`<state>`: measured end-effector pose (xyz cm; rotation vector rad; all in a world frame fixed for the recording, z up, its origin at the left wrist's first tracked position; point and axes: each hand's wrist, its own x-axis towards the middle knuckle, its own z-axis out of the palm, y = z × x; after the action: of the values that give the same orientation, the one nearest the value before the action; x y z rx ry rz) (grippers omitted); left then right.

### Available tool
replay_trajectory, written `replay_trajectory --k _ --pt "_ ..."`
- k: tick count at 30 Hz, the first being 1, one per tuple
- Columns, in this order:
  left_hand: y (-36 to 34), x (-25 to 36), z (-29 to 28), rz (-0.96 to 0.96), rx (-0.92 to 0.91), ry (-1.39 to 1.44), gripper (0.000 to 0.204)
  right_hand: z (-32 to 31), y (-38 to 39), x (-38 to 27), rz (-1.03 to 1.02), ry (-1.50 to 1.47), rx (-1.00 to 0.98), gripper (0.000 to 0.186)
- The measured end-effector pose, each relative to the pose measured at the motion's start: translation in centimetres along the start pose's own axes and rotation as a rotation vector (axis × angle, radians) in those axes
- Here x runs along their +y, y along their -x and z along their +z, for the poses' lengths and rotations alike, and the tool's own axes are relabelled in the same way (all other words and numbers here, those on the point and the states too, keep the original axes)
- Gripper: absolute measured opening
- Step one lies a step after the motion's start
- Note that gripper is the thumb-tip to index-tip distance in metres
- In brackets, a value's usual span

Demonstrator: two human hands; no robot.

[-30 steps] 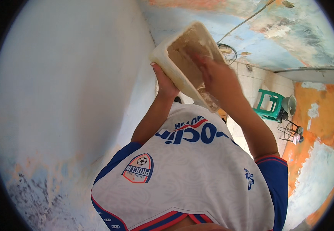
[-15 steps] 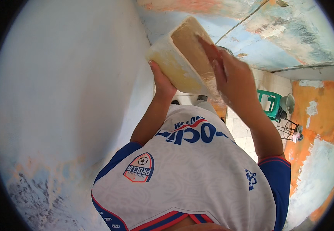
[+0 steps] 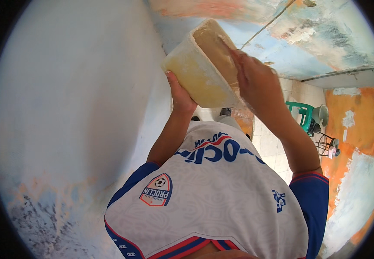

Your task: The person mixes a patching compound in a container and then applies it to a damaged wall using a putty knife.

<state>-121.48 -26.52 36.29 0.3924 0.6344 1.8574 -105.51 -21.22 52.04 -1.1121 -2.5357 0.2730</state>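
Observation:
A pale, yellowish plastic tub (image 3: 192, 81) is tilted in front of my chest, its open side facing right. Whitish residue coats its rim and inner wall. My left hand (image 3: 182, 94) grips the tub from below and the left, thumb along its side. At the opening, my right hand (image 3: 260, 84) is closed, with its fingertips reaching inside against the far inner wall. Whatever it holds is hidden by the fingers and the rim. The bottom of the tub is out of sight.
A blue-grey wall (image 3: 75, 95) rises close on my left. A patchy, peeling wall (image 3: 316, 39) lies ahead. At right stand a green plastic stool (image 3: 300, 113), a grey bucket (image 3: 320, 115) and a black wire stand (image 3: 325, 144), near an orange wall (image 3: 359, 125). Pale tiles (image 3: 270, 144) cover the floor.
My right hand has shifted slightly down and left along the tub's opening. The tub has turned a little, showing more of its yellowish side. My left hand keeps its grip.

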Motion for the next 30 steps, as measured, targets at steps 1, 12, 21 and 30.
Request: replay_trajectory --k 1,12,21,30 --pt "-0.1 -0.1 0.2 -0.001 0.019 -0.009 0.093 0.7 0.1 0.4 -0.008 0.033 0.0 0.031" --pt "-0.3 -0.3 0.0 0.029 0.075 0.023 0.092 -3.9 0.5 0.5 0.233 -0.443 0.042 0.033" --pt "-0.5 -0.3 1.1 -0.002 0.03 0.039 0.09 -2.2 -1.1 3.1 0.231 -0.421 0.002 0.034" --pt "-0.4 -0.5 1.2 0.057 0.011 0.073 0.091 -0.2 -1.5 1.2 0.045 -0.267 -0.003 0.028"
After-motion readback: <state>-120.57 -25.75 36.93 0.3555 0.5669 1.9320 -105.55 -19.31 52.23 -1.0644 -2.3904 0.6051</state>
